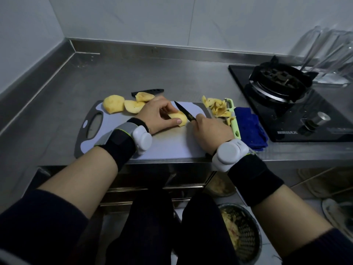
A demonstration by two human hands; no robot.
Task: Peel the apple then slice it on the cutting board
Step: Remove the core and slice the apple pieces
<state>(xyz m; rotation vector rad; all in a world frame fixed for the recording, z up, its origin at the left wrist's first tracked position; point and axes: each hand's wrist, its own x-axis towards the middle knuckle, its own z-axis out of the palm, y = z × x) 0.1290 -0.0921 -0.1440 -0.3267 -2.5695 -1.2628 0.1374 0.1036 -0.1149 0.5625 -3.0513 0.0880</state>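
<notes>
**Slicing a peeled apple piece on the cutting board**

Both my hands work over the middle of the cutting board (172, 148). My left hand (155, 115) is curled over a peeled apple piece (180, 119), thumb pressed to its near side and fingers arched over the top, pinning it flat to the board. My right hand (211, 131) is wrapped tight round the handle of a small black-bladed paring knife (185, 112). The blade angles away from me, its edge resting against the right flank of the piece, just beside my left fingertips.

Peeling looks finished, so I judge I am well into the slicing. The next move calls for a straight downward press through the flesh, with my left fingertips tucked back from the edge and the piece kept from rocking, because its rounded back could roll.

On the board's far left corner lie three cut apple pieces (114, 106), touching one another. Just beyond the board's far edge sits the knife's black sheath (152, 90). At the board's right edge the apple peels (216, 108) are heaped against a green peeler (234, 121), with a folded blue cloth (251, 129) beside that. Well to the right of the board stands the gas stove (280, 87).
</notes>
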